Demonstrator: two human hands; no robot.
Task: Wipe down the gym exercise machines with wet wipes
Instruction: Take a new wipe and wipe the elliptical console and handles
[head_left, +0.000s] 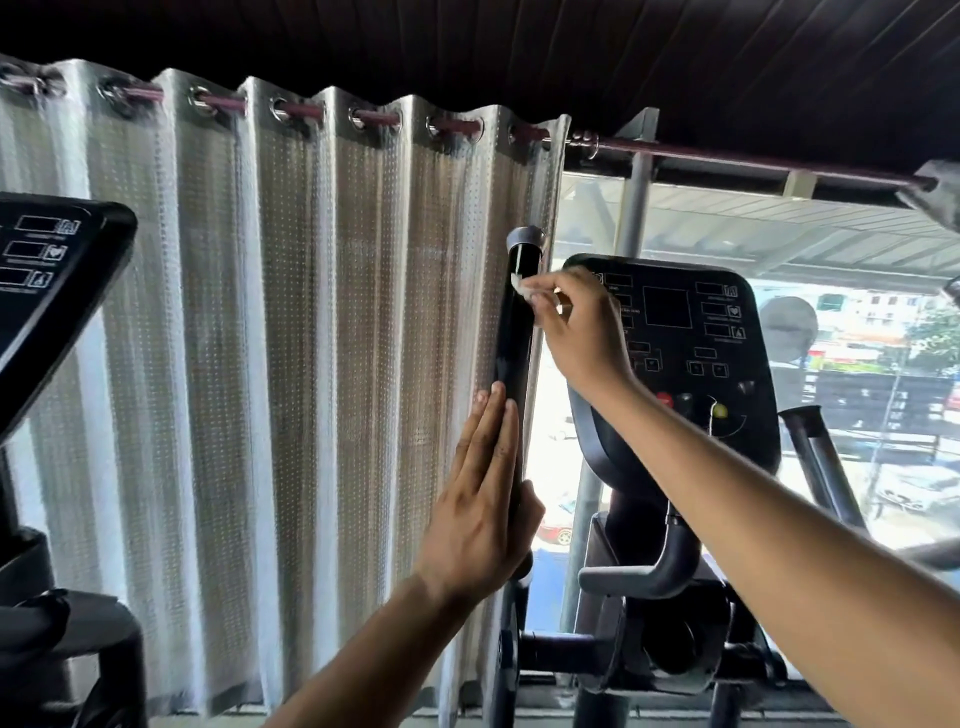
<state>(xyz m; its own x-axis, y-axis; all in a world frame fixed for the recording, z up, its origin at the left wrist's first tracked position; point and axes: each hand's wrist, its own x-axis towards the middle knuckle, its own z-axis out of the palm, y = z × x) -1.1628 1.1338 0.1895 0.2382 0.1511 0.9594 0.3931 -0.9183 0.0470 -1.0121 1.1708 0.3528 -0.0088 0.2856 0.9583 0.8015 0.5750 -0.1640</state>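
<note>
My right hand (566, 322) pinches the wet wipe (521, 286) near the handlebar (514, 338) top; its upright length runs down toward my flat, steadying left hand (483, 499).

console (685, 332) right of handle (514, 332) (curtain (260, 312) behind)

Left hand (480, 512) flat, right hand (574, 322) pinching.

Left console (47, 291) cut off by edge; labels unreadable.
</note>
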